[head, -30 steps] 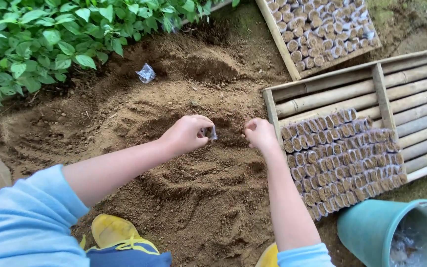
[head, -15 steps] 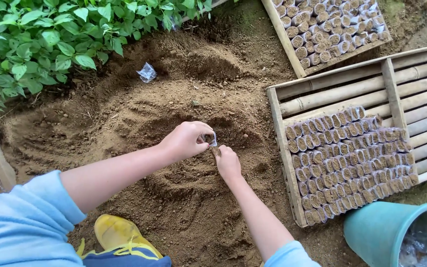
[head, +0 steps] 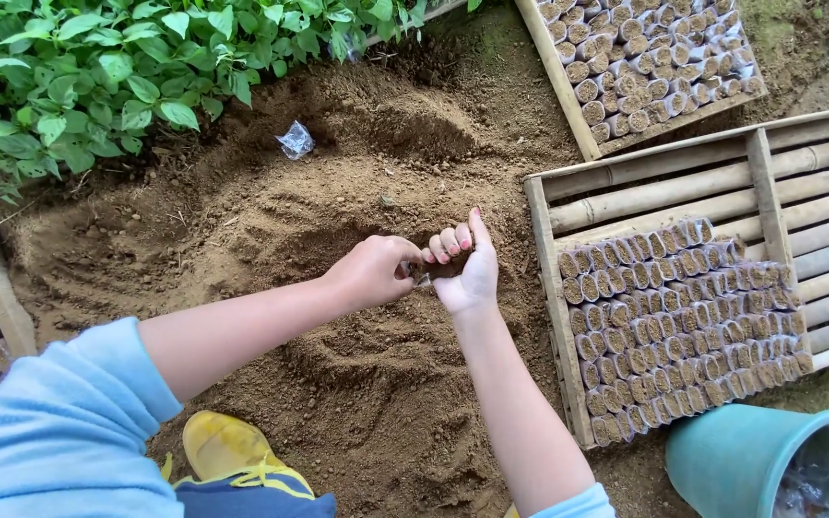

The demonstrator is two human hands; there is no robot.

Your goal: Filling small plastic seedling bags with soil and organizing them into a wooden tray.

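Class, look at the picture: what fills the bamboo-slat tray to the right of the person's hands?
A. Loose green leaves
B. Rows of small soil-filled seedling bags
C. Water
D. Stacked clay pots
B: the bamboo-slat tray holds packed rows of small soil-filled seedling bags, just right of the right hand, which meets the left hand over the soil mound.

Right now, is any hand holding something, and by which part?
The left hand pinches a small clear bag at its top edge. The right hand cups soil beside it. More cannot be told.
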